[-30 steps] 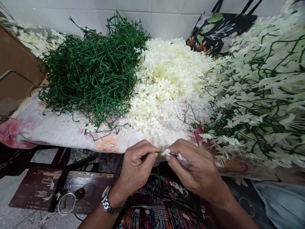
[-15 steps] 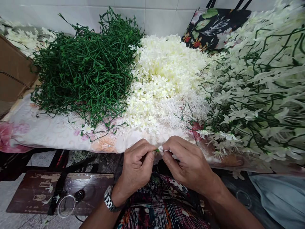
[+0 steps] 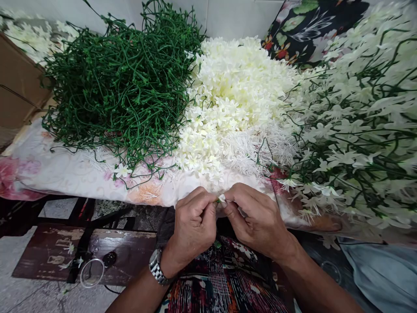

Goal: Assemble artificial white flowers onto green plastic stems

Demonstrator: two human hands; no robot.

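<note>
Close to the cloth's front edge, my left hand (image 3: 196,219) and my right hand (image 3: 256,219) meet fingertip to fingertip. A small white artificial flower (image 3: 222,198) shows between them, its petals bunched together. My right thumb and forefinger pinch the flower's side. My left fingers are closed on the green end of its stem, most of which is hidden in the hand. Beyond my hands lie a heap of green plastic stems (image 3: 124,87) at left, loose cream flower heads (image 3: 241,82) in the middle and thin white stamens (image 3: 247,152) in front of those.
Finished-looking flowers on stems (image 3: 355,143) pile up at the right. A floral cloth (image 3: 74,174) covers the table. A cardboard box (image 3: 19,87) stands at left, a dark floral bag (image 3: 312,30) at the back. Below left is a brown wooden board (image 3: 120,256) with a clear ring-shaped lid (image 3: 92,273).
The camera view has shifted slightly, so the heaps appear a little higher and farther right. Both hands keep their pinch on the flower and stem.
</note>
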